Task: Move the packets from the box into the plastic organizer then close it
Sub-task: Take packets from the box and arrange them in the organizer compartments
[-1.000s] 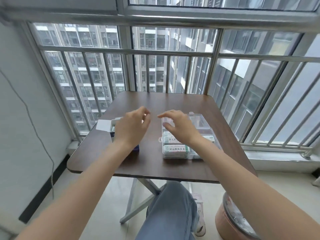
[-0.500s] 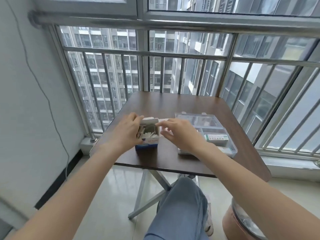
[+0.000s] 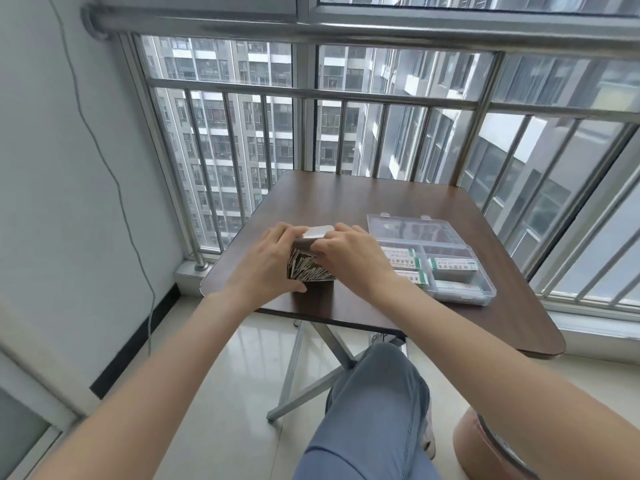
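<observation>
Between the two hands, the box [image 3: 311,270] stands on the counter [image 3: 346,202]. Left hand [image 3: 268,265] and right hand [image 3: 349,256] grip it. Right of them lies the organizer [image 3: 450,271], lid open.

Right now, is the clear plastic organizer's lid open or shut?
Open: the clear plastic organizer has its lid laid back flat on the table, compartments with packets exposed.

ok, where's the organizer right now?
In the head view the organizer sits open on the table's right side, just right of the box that both hands hold.
</observation>
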A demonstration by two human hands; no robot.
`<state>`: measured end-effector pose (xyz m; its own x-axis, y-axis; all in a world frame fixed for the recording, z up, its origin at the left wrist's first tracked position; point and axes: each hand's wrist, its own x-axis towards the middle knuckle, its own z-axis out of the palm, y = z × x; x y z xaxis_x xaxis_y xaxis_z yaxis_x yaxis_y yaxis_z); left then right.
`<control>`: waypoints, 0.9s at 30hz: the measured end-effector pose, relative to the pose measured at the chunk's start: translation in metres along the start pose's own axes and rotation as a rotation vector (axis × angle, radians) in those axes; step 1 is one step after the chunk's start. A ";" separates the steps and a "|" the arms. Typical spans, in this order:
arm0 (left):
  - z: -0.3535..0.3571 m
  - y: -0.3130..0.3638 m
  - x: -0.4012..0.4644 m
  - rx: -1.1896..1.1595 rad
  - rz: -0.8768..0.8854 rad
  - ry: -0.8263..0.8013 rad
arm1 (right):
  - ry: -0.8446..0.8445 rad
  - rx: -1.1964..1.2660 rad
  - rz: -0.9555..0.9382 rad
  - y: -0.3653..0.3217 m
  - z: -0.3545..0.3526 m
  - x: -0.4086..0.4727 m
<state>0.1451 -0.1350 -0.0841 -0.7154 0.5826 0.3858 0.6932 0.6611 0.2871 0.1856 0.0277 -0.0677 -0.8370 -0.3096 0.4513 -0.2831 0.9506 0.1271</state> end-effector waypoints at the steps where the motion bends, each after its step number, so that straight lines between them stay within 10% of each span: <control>1: -0.001 -0.002 0.000 -0.028 -0.006 -0.010 | -0.002 -0.019 -0.015 -0.004 0.002 0.001; 20: -0.007 -0.009 0.011 -0.135 0.004 -0.061 | -0.230 -0.200 -0.172 -0.011 0.012 0.020; 27: -0.006 -0.010 0.012 -0.125 0.019 -0.059 | -0.077 -0.152 -0.164 -0.003 0.012 0.015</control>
<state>0.1302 -0.1375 -0.0769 -0.7037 0.6233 0.3411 0.7093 0.5878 0.3891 0.1680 0.0195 -0.0718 -0.8208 -0.4549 0.3455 -0.3489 0.8781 0.3274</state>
